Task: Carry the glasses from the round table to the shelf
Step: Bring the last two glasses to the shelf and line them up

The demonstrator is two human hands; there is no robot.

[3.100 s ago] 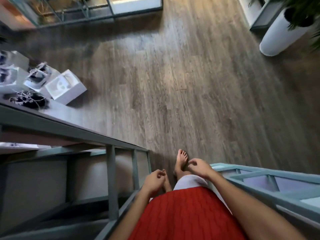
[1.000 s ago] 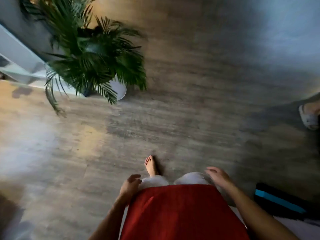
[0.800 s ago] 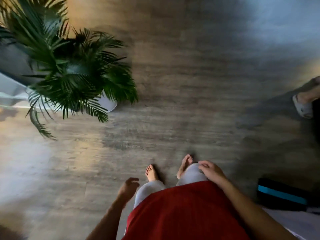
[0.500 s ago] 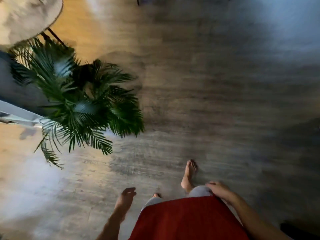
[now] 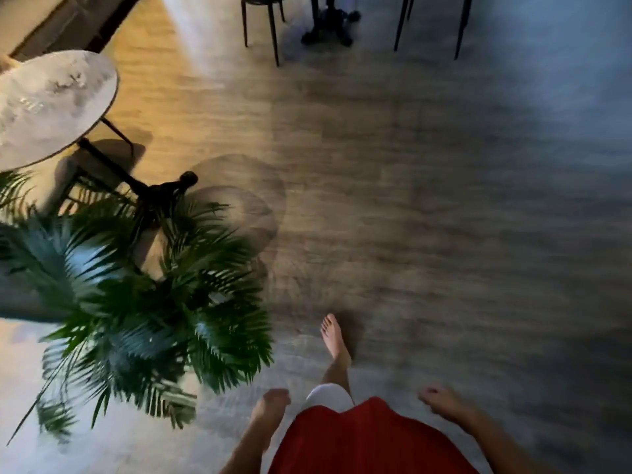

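left hand [image 5: 272,405] loosely curled and empty, right hand [image 5: 441,403] loose and empty, bare foot [image 5: 333,336] on wood floor [image 5: 427,200], palm plant [image 5: 136,302] left, round worktop [image 5: 92,97] beyond

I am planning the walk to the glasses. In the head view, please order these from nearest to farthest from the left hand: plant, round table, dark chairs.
1. The plant, close by on the left of the left hand.
2. The round table, behind the plant, upper left.
3. The dark chairs, at the top edge, farthest ahead.
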